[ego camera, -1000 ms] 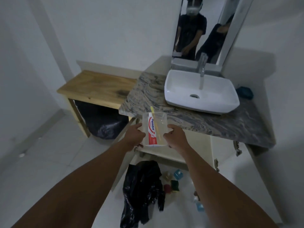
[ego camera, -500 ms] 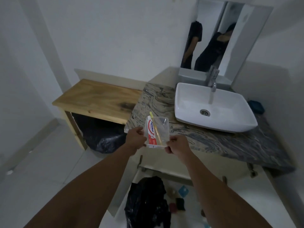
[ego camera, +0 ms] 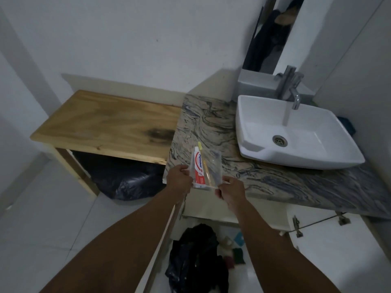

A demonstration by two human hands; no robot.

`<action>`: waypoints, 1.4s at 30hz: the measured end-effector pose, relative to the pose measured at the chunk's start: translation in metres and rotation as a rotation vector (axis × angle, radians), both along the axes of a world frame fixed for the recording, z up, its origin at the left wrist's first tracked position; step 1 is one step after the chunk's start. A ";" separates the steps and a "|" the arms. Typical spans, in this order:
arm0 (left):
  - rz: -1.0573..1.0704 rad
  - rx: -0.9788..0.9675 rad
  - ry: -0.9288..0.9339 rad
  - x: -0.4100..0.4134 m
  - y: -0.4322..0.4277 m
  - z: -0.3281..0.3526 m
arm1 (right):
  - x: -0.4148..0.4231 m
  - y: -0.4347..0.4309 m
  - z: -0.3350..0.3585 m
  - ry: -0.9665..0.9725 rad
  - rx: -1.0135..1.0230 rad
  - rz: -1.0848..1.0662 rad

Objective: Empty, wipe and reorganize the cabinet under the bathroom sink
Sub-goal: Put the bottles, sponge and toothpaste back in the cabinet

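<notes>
Here, both hands hold a clear plastic box point(ego camera: 214, 166) at the front left corner of the marble table point(ego camera: 296, 187), near the white sink point(ego camera: 306, 149). The left hand point(ego camera: 179, 180) grips the box's left edge with curled fingers, and the right hand point(ego camera: 231, 192) pinches its near right corner. Inside the box lie a red-and-white toothpaste tube point(ego camera: 198, 170) and a yellow toothbrush point(ego camera: 204, 166), the brush's tip poking past the far rim. Whether the box rests on the stone or hangs just above it cannot be told. Water runs from the steel tap point(ego camera: 291, 87) into the sink. Below the table, the cabinet stands with a white door point(ego camera: 330, 240) swung open at right. On the floor before it lies a crumpled black bag point(ego camera: 196, 256), with small sponges point(ego camera: 237, 253) just beside it. A wooden bench point(ego camera: 105, 127) adjoins the table at left, another black bag point(ego camera: 127, 178) beneath it.
</notes>
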State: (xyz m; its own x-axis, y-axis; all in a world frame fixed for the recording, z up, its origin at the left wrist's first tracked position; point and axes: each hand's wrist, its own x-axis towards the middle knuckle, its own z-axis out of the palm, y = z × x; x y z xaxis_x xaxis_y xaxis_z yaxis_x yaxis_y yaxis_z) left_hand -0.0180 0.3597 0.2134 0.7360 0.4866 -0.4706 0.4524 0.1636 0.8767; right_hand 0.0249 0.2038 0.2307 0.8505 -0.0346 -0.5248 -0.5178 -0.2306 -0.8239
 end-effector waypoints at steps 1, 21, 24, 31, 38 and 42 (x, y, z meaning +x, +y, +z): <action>-0.008 0.009 0.005 0.003 0.002 -0.001 | 0.002 0.003 -0.003 -0.009 0.000 -0.014; -0.122 0.015 -0.084 0.033 0.011 0.005 | 0.030 0.026 -0.009 -0.127 0.030 0.071; -0.154 0.069 -0.083 0.028 0.011 0.006 | 0.028 0.022 -0.012 -0.156 0.042 0.081; -0.152 0.239 -0.020 0.012 0.001 0.026 | 0.015 -0.002 -0.003 -0.116 0.053 0.041; -0.195 0.366 0.002 -0.009 -0.052 0.046 | -0.006 -0.057 0.008 -0.039 0.070 0.056; -0.237 0.413 -0.001 -0.016 -0.102 0.046 | -0.016 -0.114 0.003 -0.082 0.010 0.103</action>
State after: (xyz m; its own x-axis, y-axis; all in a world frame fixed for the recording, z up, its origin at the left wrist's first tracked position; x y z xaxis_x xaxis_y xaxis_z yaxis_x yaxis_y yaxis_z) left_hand -0.0345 0.2580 0.2592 0.8499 0.4511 -0.2725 0.4342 -0.3062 0.8472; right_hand 0.0089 0.0898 0.2338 0.8892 0.0596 -0.4535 -0.4230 -0.2705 -0.8648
